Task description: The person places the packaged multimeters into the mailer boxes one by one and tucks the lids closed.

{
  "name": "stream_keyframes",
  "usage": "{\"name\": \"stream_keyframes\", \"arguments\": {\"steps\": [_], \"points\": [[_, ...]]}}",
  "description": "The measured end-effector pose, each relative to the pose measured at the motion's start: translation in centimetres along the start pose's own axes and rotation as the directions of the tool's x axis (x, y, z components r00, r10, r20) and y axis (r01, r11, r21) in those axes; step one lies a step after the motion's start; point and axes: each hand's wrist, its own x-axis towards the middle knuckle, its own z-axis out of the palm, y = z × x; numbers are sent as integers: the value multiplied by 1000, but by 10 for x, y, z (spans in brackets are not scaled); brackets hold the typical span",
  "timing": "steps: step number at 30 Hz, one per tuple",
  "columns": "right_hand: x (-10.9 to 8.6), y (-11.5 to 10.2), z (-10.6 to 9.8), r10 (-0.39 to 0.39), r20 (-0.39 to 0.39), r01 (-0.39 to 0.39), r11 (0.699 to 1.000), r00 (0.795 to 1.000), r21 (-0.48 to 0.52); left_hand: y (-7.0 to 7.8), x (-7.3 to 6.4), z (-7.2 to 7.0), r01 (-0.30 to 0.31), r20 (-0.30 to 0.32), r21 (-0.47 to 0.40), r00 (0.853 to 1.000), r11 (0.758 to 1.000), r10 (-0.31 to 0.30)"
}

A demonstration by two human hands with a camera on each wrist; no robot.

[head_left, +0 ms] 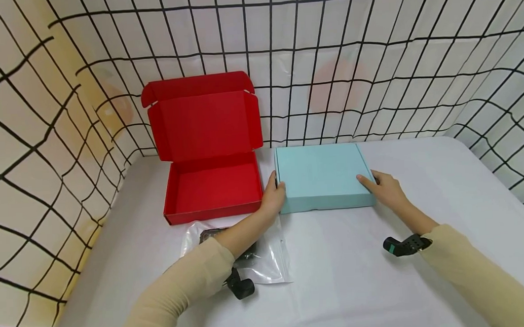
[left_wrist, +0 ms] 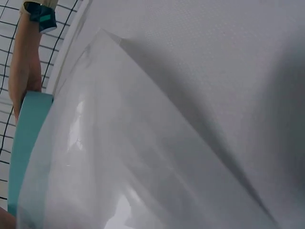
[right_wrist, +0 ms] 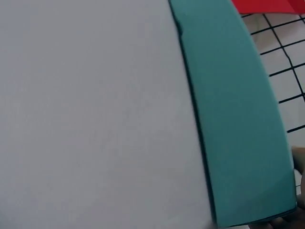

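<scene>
A closed light blue cardboard box lies flat on the white table, held from both ends. My left hand grips its left end, with the thumb at the front corner. At the other end my right hand holds the box, thumb over the top edge and fingers on the side wall. The right wrist view shows the box's front wall close to the table surface. Only a sliver of the left hand appears in its own wrist view, beside the box's end.
Left of the blue box stands a red cardboard box, lid raised and inside bare. In front of it, partly under the left forearm, lies a clear plastic bag with a dark item inside. Black wire mesh fences the back and sides.
</scene>
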Motion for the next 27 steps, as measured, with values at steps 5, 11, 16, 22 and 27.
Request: {"name": "stream_keyframes", "arguments": {"steps": [5, 11, 16, 22, 27], "points": [[-1, -4, -1, 22, 10, -22, 1000, 1000, 1, 12, -11, 6, 74, -39, -60, 996, 995, -76], [-1, -5, -3, 41, 2, -41, 999, 999, -9, 35, -22, -2, -94, 181, 253, 982, 963, 49], [1, -4, -4, 34, -3, -34, 999, 999, -5, 48, -8, -33, -592, 539, 712, 805, 376, 248], [1, -5, -3, 39, 1, -39, 999, 999, -3, 39, 4, -51, -645, 636, 763, 759, 32, 142], [-1, -5, -3, 46, 2, -46, 999, 999, -3, 31, 6, -46, -642, 647, 762, 746, -88, 162]]}}
